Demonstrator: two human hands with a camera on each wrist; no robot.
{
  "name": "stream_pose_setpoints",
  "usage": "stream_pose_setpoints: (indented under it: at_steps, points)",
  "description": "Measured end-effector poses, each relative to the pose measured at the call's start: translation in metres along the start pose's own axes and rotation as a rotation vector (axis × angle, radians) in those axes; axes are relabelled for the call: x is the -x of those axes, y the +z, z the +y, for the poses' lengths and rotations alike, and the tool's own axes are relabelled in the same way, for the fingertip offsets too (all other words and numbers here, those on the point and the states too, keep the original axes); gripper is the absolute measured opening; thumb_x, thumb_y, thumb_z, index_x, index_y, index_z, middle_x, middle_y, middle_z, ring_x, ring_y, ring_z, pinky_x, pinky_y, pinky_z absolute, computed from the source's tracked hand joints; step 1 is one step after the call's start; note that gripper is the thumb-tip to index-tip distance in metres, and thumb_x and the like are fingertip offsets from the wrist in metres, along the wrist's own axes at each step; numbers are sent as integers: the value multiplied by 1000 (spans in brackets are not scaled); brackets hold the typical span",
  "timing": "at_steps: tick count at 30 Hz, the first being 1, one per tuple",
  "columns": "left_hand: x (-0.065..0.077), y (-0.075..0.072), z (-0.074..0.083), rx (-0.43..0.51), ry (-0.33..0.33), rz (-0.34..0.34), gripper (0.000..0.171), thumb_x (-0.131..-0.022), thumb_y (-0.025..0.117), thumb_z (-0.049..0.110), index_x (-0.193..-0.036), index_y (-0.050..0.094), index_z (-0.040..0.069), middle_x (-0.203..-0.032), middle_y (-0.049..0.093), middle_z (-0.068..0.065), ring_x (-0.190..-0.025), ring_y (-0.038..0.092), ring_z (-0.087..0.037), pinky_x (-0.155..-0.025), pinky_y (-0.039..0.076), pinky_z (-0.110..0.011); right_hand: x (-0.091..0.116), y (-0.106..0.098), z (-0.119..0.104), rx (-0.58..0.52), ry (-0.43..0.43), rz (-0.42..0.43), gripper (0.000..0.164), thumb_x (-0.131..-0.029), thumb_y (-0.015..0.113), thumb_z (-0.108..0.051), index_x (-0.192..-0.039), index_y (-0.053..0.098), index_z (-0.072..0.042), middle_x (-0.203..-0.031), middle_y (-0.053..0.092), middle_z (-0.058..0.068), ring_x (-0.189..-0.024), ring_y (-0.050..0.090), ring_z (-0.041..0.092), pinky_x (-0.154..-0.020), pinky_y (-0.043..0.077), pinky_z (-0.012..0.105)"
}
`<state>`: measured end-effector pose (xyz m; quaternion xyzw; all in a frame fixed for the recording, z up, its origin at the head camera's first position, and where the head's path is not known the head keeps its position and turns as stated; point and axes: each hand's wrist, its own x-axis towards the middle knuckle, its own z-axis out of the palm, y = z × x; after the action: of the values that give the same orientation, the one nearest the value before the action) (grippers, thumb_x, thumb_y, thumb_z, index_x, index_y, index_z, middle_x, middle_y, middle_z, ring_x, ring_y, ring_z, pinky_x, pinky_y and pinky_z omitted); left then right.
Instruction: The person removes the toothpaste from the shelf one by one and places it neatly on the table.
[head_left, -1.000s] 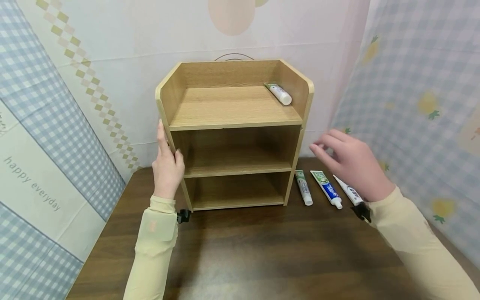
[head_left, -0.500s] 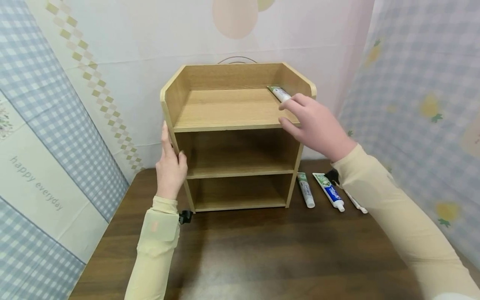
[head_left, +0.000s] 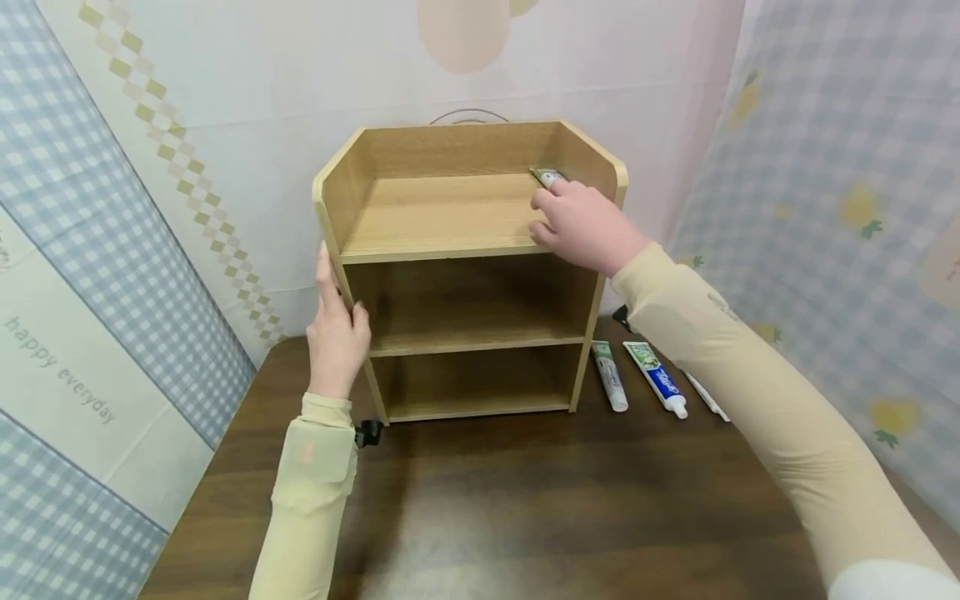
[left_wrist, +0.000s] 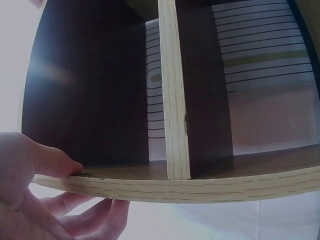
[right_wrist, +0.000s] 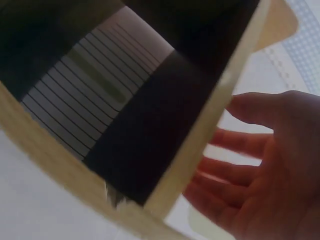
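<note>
A small three-tier wooden shelf [head_left: 480,250] stands on the dark table. My left hand [head_left: 335,342] grips its left side panel; in the left wrist view the thumb [left_wrist: 57,161] lies inside the panel and the other fingers outside. Over the right end of the top tier is my right hand [head_left: 581,225], its fingers around the front end of a toothpaste tube [head_left: 546,177]. Only the green-and-white tail of that tube shows. In the right wrist view the fingers [right_wrist: 235,172] are loosely bent, thumb apart, with the tips behind the shelf's board.
Right of the shelf lie a pale green-topped tube [head_left: 611,379], a blue, green and white toothpaste tube [head_left: 658,382] and a white tube [head_left: 708,398] partly hidden by the right sleeve. Patterned cloth hangs behind and on both sides.
My right hand has moved left and up from above the tubes on the table to the tube on the top tier. The left hand keeps its place on the side panel.
</note>
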<state>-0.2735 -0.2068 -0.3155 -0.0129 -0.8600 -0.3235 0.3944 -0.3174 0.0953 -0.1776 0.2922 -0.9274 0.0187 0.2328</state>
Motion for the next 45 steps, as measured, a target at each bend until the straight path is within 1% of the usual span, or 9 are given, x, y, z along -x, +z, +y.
stream_pose_setpoints:
  at_steps: [5,7,18,22,26,33,38,41,45]
  points:
    - [3,1,-1,-5,-7,-9,81,-93,48,6,-155,3,28,-151,39,-22,-50,46,-34,-48,37,-42,-11,10,-3,81,-15,-44,22,-96,45,-17,-93,56,1,-92,59,21,-90,58,38,-79,47,52]
    - [3,1,-1,-6,-2,-10,81,-93,48,6,-155,2,29,-151,39,-21,-51,46,-34,-48,37,-42,-14,11,-4,97,-6,-66,22,-96,44,-17,-92,55,1,-93,58,21,-92,58,38,-79,46,52]
    - [0,1,-2,-7,6,-8,82,-93,49,5,-155,1,30,-152,39,-21,-48,44,-32,-46,35,-39,-32,6,2,85,139,-229,26,-96,37,-15,-109,53,2,-125,53,29,-110,51,47,-92,42,57]
    - [1,1,-2,-2,11,-14,83,-93,49,5,-155,1,31,-153,38,-20,-49,44,-32,-47,36,-40,-37,9,9,65,223,-250,36,-90,37,-10,-121,50,5,-128,51,32,-115,47,47,-97,39,57]
    - [1,2,-1,1,15,-7,83,-93,50,5,-155,2,31,-153,38,-20,-52,48,-36,-49,39,-44,-45,11,15,84,270,-250,45,-86,38,-7,-127,49,6,-126,54,33,-114,50,47,-98,40,56]
    - [1,3,-1,7,8,-12,84,-92,50,6,-155,1,32,-153,38,-20,-50,46,-34,-48,38,-43,-43,12,20,127,202,-177,32,-89,38,-7,-110,59,4,-121,62,27,-105,55,44,-89,43,55]
    - [2,3,-1,-2,17,-11,83,-92,50,5,-155,2,31,-152,39,-21,-47,43,-31,-46,35,-38,-29,14,20,40,119,-62,24,-90,43,-5,-101,62,4,-113,64,24,-103,55,43,-88,45,53]
    - [1,3,-2,-2,24,-6,82,-93,49,5,-155,2,31,-151,40,-22,-48,43,-32,-46,36,-39,-20,14,15,-28,49,19,20,-86,48,-1,-96,64,6,-103,65,23,-97,56,42,-88,44,49]
    - [1,2,-3,-4,18,-4,82,-92,50,5,-155,2,31,-150,41,-22,-49,44,-33,-47,36,-41,-10,12,7,-85,-18,84,15,-86,53,-2,-92,65,5,-98,65,21,-93,56,41,-88,43,47]
